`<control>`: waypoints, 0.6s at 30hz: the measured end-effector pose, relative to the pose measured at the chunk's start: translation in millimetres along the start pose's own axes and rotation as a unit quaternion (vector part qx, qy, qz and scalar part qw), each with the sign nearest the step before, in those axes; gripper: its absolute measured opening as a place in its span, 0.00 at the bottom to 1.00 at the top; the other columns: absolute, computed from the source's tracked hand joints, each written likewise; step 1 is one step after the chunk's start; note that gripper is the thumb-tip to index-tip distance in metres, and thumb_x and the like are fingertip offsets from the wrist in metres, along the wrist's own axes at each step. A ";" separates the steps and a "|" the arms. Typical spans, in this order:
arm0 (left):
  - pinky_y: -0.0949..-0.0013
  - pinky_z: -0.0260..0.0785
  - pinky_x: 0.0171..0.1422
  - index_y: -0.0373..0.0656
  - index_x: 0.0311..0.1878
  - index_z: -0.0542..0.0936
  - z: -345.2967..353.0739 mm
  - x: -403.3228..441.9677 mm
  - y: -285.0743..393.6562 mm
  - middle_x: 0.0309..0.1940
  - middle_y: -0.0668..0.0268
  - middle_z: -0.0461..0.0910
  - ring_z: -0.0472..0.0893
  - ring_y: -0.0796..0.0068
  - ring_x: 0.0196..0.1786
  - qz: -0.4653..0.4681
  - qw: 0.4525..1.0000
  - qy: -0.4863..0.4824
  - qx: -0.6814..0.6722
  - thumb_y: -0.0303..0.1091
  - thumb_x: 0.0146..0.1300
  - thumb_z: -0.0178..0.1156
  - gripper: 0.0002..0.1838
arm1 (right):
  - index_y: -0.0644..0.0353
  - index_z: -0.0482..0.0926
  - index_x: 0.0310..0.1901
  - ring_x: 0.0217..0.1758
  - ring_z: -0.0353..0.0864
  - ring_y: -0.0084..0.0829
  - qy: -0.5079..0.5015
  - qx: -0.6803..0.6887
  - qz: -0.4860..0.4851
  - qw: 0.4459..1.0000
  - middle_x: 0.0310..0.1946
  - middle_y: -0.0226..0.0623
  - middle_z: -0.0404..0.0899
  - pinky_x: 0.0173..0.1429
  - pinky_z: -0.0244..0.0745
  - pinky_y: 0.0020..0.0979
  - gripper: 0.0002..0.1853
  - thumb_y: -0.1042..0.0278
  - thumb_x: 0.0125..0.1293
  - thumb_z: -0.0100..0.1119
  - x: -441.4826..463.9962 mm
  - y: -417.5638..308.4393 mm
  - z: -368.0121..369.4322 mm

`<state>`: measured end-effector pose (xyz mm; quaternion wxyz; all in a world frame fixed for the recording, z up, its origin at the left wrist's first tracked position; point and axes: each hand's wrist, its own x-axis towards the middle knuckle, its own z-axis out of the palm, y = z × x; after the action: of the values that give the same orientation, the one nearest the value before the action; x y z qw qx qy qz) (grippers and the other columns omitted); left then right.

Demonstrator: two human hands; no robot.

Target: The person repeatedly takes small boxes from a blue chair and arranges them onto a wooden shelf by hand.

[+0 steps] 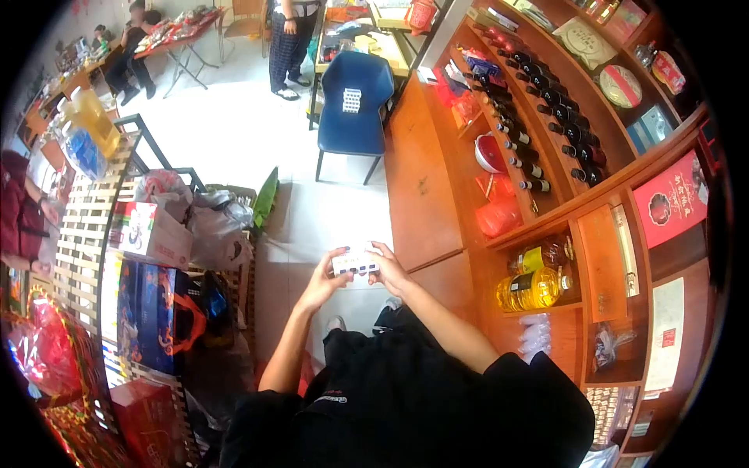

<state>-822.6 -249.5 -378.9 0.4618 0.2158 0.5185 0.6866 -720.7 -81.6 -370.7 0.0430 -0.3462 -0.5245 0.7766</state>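
Observation:
Both hands hold a small white card or sheet with dark marks on it, in front of my body. My left hand grips its left edge, with the fingers bent around it. On the right edge my right hand is closed, its thumb and fingertips near the dark marks. What exactly the white thing is cannot be made out. Farther forward, a similar white sheet with dark marks lies on a blue chair.
Wooden shelves with bottles and oil jugs stand at the right, over a wooden cabinet. At the left, a slatted rack holds boxes and bags. People stand and sit at the back; another person is at the far left edge.

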 end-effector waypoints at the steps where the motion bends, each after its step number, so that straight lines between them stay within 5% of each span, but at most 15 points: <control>1: 0.72 0.71 0.48 0.44 0.62 0.67 -4.6 3.5 -15.1 0.49 0.63 0.75 0.76 0.75 0.51 0.054 0.998 -0.007 0.014 0.25 0.59 0.63 0.27 | 0.57 0.58 0.64 0.25 0.77 0.28 0.003 0.006 0.018 1.000 0.40 0.43 0.76 0.20 0.70 0.25 0.25 0.64 0.68 0.52 7.7 6.0 -0.2; 6: 0.70 0.71 0.50 0.42 0.57 0.70 -17.5 49.3 -28.6 0.48 0.65 0.76 0.76 0.75 0.50 0.102 0.992 -0.036 0.062 0.25 0.58 0.65 0.23 | 0.57 0.60 0.63 0.23 0.74 0.26 0.020 0.069 0.050 0.996 0.34 0.41 0.77 0.22 0.69 0.26 0.24 0.65 0.67 0.49 25.1 -3.6 -6.3; 8: 0.70 0.72 0.51 0.40 0.55 0.72 -10.5 74.4 -20.2 0.47 0.64 0.78 0.78 0.76 0.48 0.096 0.973 -0.076 0.193 0.27 0.57 0.66 0.22 | 0.56 0.63 0.60 0.19 0.71 0.24 0.039 0.063 0.041 0.996 0.31 0.38 0.77 0.23 0.68 0.27 0.21 0.63 0.67 0.47 31.8 -6.9 -22.0; 12: 0.68 0.72 0.39 0.42 0.53 0.75 20.1 138.1 -24.6 0.38 0.59 0.82 0.80 0.74 0.32 0.151 0.945 -0.125 0.262 0.32 0.54 0.70 0.23 | 0.54 0.69 0.52 0.17 0.67 0.21 0.051 0.142 0.021 0.988 0.28 0.32 0.75 0.24 0.66 0.25 0.15 0.58 0.69 0.44 48.2 -2.0 -83.5; 15: 0.68 0.71 0.38 0.42 0.55 0.74 36.8 179.9 -31.8 0.38 0.59 0.82 0.80 0.73 0.31 0.107 0.936 -0.178 0.284 0.33 0.54 0.70 0.25 | 0.53 0.70 0.51 0.19 0.67 0.20 0.044 0.186 0.032 0.981 0.28 0.31 0.75 0.24 0.64 0.23 0.15 0.56 0.69 0.46 58.9 -3.5 -112.2; 18: 0.68 0.72 0.40 0.41 0.56 0.73 38.3 211.7 -23.1 0.37 0.58 0.81 0.80 0.72 0.33 0.061 0.921 -0.186 0.336 0.31 0.54 0.69 0.26 | 0.53 0.69 0.53 0.24 0.69 0.22 0.148 0.161 -0.008 0.976 0.33 0.31 0.75 0.23 0.64 0.23 0.16 0.58 0.67 0.54 92.1 -0.4 -124.4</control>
<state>-885.2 -47.4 -424.5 0.4073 0.5139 0.6091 0.4461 -718.0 55.9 -441.9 0.1816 -0.4420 -0.3834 0.7904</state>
